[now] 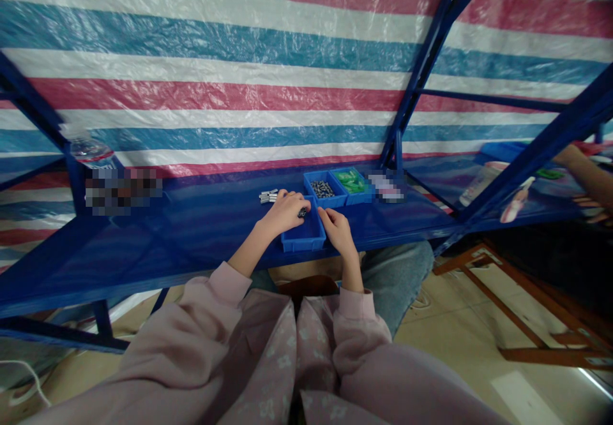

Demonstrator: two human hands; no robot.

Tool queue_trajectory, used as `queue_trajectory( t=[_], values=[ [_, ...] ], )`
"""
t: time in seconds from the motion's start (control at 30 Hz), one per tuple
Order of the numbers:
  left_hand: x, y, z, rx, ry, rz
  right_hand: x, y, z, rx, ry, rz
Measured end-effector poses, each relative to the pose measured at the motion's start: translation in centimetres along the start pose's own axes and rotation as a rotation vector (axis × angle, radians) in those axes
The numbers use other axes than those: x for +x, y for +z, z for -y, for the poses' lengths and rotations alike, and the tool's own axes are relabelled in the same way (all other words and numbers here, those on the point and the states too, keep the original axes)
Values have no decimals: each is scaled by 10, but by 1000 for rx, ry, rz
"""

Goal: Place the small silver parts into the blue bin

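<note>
Closest to the body, the near blue bin sits toward the table's front edge, its long axis running away from the person, between the two hands. The left hand reaches over its left rim from above; its fingers are bent round a cluster of dark small parts, which lies at the inner side of that hand, over the bin and toward the right hand. The cluster is too small for its own long axis to be read. The right hand is at the bin's right rim, fingers curled and tips drawn together; whether they pinch anything cannot be told. Just beyond the left hand's knuckles lie silver cylinders, long axes roughly left to right, with the left hand much the nearer. Beyond both hands, slightly right, stands the bin of small metal parts, and to its right, touching or nearly so, the bin of green pieces, nearer the right hand.
</note>
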State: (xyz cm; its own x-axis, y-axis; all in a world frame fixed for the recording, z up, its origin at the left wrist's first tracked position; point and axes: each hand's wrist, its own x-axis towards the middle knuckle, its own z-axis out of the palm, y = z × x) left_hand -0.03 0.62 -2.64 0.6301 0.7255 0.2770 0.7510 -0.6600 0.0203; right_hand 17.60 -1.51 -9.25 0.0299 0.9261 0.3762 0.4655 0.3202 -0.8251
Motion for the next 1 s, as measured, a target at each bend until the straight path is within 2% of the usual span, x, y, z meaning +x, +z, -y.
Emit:
queue_trajectory(
  t=[0.23, 0.6, 0.83, 1.0],
  values=[
    [7, 4, -4, 51, 56, 57, -1, -2, 2, 3, 4, 10],
    [9, 4, -9, 93, 34, 28, -1, 0, 3, 12, -5, -10],
    [8, 2, -5, 21, 21, 34, -1, -1, 1, 1, -4, 0],
    [5, 0, 6, -116, -27, -30, -1, 0, 0, 5, 4, -1]
  ],
)
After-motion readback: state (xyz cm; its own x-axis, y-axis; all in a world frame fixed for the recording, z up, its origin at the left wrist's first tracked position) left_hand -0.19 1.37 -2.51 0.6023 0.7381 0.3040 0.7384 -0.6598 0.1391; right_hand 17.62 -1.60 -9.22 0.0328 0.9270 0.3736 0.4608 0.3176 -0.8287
